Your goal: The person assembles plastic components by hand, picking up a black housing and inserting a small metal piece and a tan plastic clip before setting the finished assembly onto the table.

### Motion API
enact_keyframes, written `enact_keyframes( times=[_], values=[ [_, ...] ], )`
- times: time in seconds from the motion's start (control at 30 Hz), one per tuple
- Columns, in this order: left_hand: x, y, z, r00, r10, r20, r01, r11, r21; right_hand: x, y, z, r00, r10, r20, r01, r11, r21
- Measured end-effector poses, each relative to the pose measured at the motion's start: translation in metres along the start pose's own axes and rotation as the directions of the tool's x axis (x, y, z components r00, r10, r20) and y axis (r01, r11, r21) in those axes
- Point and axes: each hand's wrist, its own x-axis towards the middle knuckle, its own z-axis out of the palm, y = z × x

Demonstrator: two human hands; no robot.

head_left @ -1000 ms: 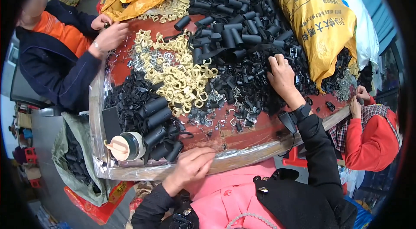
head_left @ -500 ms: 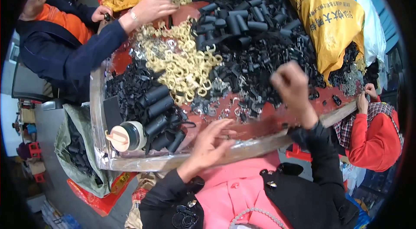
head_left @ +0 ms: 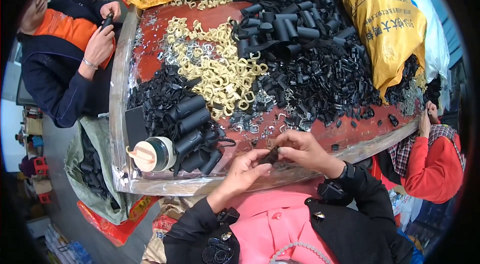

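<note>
Close to the table's front edge, my left hand [head_left: 244, 168] and my right hand [head_left: 306, 152] meet over a small dark plastic piece [head_left: 271, 156]. The fingers of both hands are closed on it, and its exact kind is hard to make out. Just beyond my hands lie scattered silver metal clips [head_left: 287, 120]. A heap of small black plastic parts [head_left: 325, 86] spreads behind them to the right. Cream-coloured plastic rings [head_left: 220, 71] are piled to the left of that heap. Farther back rises a mound of black tubes [head_left: 287, 26].
A cup with a cream lid [head_left: 145, 156] stands at the near left corner, beside larger black tubes [head_left: 192, 119]. A yellow woven sack [head_left: 385, 24] leans at the right. One person works with a black piece at the left; another, in red sleeves [head_left: 425, 164], sits at the right.
My right hand has come down and left from above the parts to meet my left hand at a small dark piece. The person at the left has drawn a hand back from the table.
</note>
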Motion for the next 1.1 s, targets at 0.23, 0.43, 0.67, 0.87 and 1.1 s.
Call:
enact_keyframes(
  times=[0.23,0.43,0.67,0.87,1.1],
  values=[
    [-0.011,0.015,-0.012,0.988,-0.140,-0.065,0.096,0.884,-0.458,-0.006,0.031,-0.008,0.947,-0.300,0.119,0.301,0.691,-0.657],
    [-0.007,0.015,-0.008,0.978,-0.211,-0.008,0.182,0.864,-0.469,-0.005,0.027,-0.015,0.980,-0.111,0.163,0.196,0.615,-0.764],
    [-0.012,0.010,-0.009,0.987,-0.150,-0.056,0.115,0.908,-0.404,-0.001,0.024,-0.014,0.932,-0.287,0.223,0.359,0.636,-0.683],
    [-0.010,0.012,-0.008,0.980,-0.096,-0.176,0.080,0.992,-0.097,0.003,0.018,0.006,0.812,-0.344,0.472,0.573,0.626,-0.530],
    [-0.009,0.004,-0.008,0.986,0.083,-0.145,-0.037,0.955,0.293,0.006,0.021,0.016,0.868,-0.177,0.464,0.464,0.622,-0.631]
  ],
)
